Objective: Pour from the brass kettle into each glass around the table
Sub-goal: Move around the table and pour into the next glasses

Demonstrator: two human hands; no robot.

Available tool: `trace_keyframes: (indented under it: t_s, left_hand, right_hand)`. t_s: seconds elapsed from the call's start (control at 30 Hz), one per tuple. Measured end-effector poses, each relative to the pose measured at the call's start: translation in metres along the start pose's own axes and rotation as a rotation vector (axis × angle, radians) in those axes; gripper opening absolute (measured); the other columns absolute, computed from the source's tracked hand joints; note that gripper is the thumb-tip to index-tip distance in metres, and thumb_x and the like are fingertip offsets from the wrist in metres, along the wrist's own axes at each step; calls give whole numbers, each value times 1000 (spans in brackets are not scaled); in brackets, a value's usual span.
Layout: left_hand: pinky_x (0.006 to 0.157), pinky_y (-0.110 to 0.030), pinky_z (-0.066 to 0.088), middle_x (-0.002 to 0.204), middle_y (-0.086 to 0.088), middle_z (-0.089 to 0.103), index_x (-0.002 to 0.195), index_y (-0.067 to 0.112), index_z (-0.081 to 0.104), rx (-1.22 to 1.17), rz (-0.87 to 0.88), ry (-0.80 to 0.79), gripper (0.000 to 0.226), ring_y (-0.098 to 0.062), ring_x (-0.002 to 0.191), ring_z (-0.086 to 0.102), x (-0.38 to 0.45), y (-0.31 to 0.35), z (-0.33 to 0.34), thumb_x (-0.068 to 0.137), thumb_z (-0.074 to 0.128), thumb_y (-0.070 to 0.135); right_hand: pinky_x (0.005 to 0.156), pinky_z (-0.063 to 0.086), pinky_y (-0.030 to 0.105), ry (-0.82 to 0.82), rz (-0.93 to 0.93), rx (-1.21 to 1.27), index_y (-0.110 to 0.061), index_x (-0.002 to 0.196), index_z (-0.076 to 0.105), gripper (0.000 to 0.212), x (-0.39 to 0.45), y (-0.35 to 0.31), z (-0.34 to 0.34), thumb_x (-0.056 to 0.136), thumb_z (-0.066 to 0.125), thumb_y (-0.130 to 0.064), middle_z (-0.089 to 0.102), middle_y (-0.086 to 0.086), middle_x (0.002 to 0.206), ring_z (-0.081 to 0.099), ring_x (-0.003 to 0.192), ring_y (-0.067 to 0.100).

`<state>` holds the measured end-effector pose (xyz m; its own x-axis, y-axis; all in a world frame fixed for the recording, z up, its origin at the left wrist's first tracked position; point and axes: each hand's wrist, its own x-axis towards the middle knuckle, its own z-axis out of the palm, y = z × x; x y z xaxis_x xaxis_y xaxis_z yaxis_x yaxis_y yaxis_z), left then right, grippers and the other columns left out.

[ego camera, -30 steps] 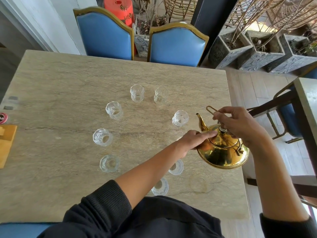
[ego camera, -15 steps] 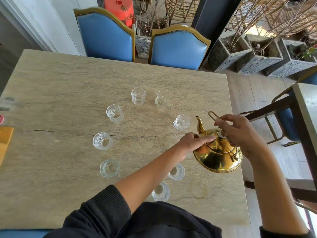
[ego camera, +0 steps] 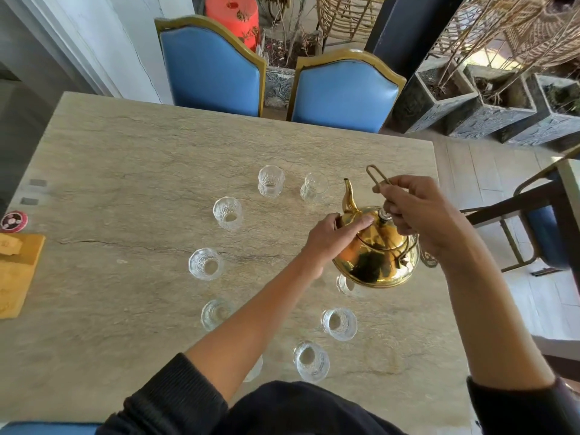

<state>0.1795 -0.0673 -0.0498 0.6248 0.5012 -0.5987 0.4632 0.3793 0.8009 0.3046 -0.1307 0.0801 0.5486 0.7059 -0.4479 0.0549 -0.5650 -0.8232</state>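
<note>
The brass kettle hangs above the right side of the stone table, spout pointing away toward the far glasses. My right hand grips its thin wire handle. My left hand rests its fingers on the kettle's lid and shoulder. Several small cut-glass cups stand in a ring: two at the far side, others at left, and near ones. One glass is partly hidden under the kettle. No stream shows from the spout.
Two blue chairs stand at the table's far edge. A wooden board and a small round coaster lie at the left edge. Stone planters and another table with a chair are to the right.
The kettle has been carried farther away across the ring, past the right-hand glass toward the far glasses. Both hands moved with it and keep the same hold.
</note>
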Motion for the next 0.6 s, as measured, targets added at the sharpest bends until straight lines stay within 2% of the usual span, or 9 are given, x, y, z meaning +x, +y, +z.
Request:
trace_keyframes:
  t_s: [0.07,0.13,0.23,0.37,0.43,0.5,0.6]
  left_hand:
    - [92,-34,46,124,-1,56,149,18,52,-29,-4,13,80,-23,114,58,8,1,-13,91,71,69]
    - [93,-34,48,132,-3,55,156,16,46,-47,-7,39,91,-22,117,57,17,2,-23,89,74,70]
    - [92,-37,56,139,-7,64,148,18,52,-77,-18,70,93,-24,119,65,30,0,-36,79,78,76]
    - [77,-33,58,118,-11,75,133,14,65,-91,-38,60,105,-25,102,73,44,-4,-44,58,75,88]
    - [72,-30,55,100,-9,76,125,7,72,-105,-50,36,99,-23,85,72,51,-7,-48,64,77,85]
    - [70,-29,54,84,-6,74,119,2,76,-121,-59,15,82,-20,74,69,56,-9,-51,79,79,74]
    - [71,-29,53,80,-4,74,114,1,78,-127,-76,9,73,-20,74,69,59,-10,-52,85,78,69]
  right_hand:
    - [38,29,19,7,-5,23,-6,109,67,20,12,-6,12,103,54,-19,48,-3,61,38,41,4]
    - [38,27,20,18,-1,58,-3,111,66,21,22,-11,22,103,53,-18,48,-2,61,36,41,5]
    - [37,26,20,36,11,76,-1,112,64,22,35,-15,34,103,52,-16,48,0,63,35,41,5]
    - [36,29,20,54,41,23,-2,111,65,22,51,-20,46,103,53,-17,50,2,66,38,40,4]
    - [37,29,20,62,51,-5,-1,112,66,23,57,-21,51,102,53,-17,51,3,67,38,41,6]
    - [37,29,21,62,57,-19,1,112,66,23,62,-22,54,102,53,-16,51,3,68,38,42,7]
    - [37,30,21,58,67,-45,0,112,66,22,66,-23,56,102,54,-15,51,3,69,39,44,8]
